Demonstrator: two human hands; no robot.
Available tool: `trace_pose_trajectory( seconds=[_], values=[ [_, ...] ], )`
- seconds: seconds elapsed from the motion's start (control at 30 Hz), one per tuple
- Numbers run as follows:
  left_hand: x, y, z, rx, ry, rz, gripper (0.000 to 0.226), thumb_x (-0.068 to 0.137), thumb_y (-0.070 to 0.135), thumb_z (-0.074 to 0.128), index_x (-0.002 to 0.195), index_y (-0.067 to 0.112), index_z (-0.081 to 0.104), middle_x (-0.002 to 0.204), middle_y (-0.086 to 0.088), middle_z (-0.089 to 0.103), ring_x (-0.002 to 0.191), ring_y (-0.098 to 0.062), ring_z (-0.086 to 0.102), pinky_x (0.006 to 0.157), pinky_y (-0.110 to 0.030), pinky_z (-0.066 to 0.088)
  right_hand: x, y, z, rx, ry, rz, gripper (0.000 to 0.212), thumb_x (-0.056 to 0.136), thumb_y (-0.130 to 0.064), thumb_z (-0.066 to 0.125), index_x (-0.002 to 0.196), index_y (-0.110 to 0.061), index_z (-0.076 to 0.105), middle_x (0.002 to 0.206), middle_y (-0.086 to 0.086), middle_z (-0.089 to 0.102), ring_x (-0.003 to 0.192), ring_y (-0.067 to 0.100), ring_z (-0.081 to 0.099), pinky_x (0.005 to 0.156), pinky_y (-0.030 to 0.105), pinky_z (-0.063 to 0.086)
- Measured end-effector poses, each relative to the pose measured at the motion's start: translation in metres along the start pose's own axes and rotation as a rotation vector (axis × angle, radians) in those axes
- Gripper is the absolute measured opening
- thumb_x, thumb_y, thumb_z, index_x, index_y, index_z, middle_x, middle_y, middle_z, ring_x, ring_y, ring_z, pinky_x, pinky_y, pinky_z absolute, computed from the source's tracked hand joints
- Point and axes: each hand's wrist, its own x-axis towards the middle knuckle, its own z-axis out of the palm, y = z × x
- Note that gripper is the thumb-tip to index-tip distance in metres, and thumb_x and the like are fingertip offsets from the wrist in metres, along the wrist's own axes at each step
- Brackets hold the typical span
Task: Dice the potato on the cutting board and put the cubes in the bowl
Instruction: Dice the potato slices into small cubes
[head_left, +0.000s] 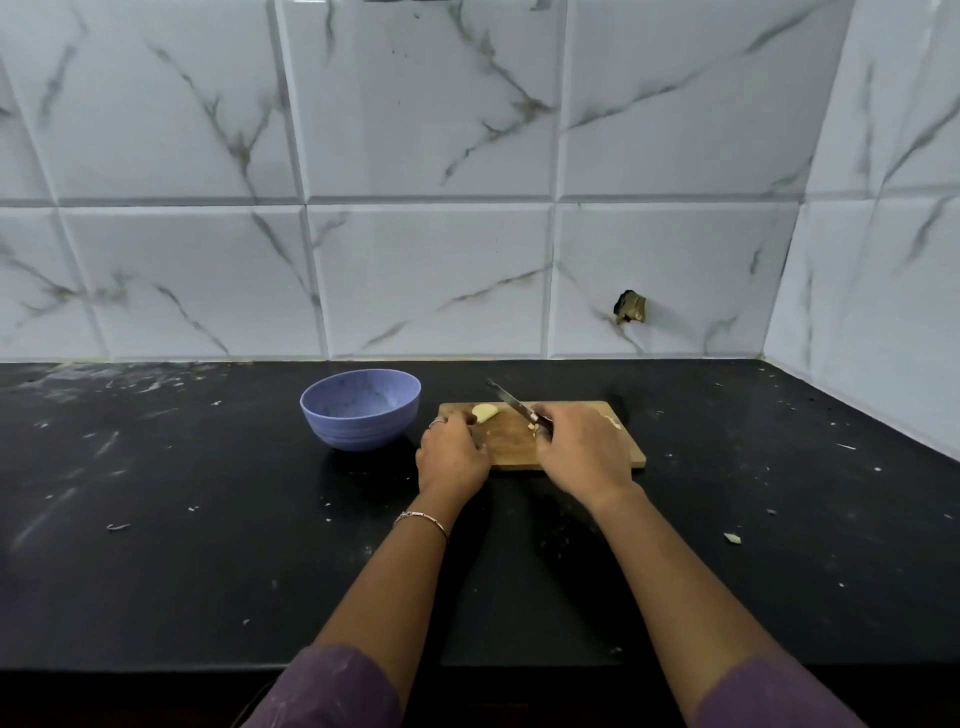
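Right hand (582, 449) grips knife (508, 401), blade tilted up. Left hand (453, 452) curls beside potato piece (484, 413), centre frame, on cutting board (511, 441); hold unclear. Piece probably firm, wet-slick: pin its top.

No text, label, brand, number or sign can be read anywhere in this view.

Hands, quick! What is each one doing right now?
Left hand: fingers curled beside the potato piece; cannot tell if it grips it.
Right hand: holding the knife.
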Motion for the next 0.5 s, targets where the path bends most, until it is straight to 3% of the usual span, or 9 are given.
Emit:
trace_pose_trajectory(
  seconds=[0.17,0.33,0.5],
  values=[
    [0.016,0.003,-0.001,0.020,-0.066,0.048,0.045,0.090,0.014,0.058,0.135,0.015,0.053,0.132,-0.011,0.052,0.124,-0.028,0.050,0.104,-0.041,0.044,0.020,0.007,0.009,0.014,-0.019,0.020,0.029,0.099,-0.029,0.054,0.126,-0.028,0.065,0.111,-0.003,0.069,0.102,0.017,0.064,0.081,0.031,0.051],
    [0.041,0.001,-0.001,-0.051,-0.061,0.101,0.041,0.087,0.003,0.054,0.127,0.013,0.061,0.120,-0.009,0.060,0.114,-0.026,0.055,0.102,-0.035,0.043,0.030,0.015,0.014,0.029,0.014,0.031,0.034,0.101,-0.030,0.051,0.134,-0.027,0.060,0.112,-0.002,0.067,0.102,0.018,0.063,0.077,0.029,0.046],
    [0.068,-0.002,0.002,0.052,-0.183,0.106,0.051,0.093,0.003,0.050,0.142,0.012,0.047,0.140,-0.016,0.049,0.132,-0.031,0.043,0.113,-0.035,0.032,0.034,0.022,0.019,0.066,0.037,0.024,0.036,0.103,-0.034,0.048,0.137,-0.026,0.058,0.114,-0.003,0.066,0.103,0.015,0.061,0.073,0.024,0.037]
  ],
)
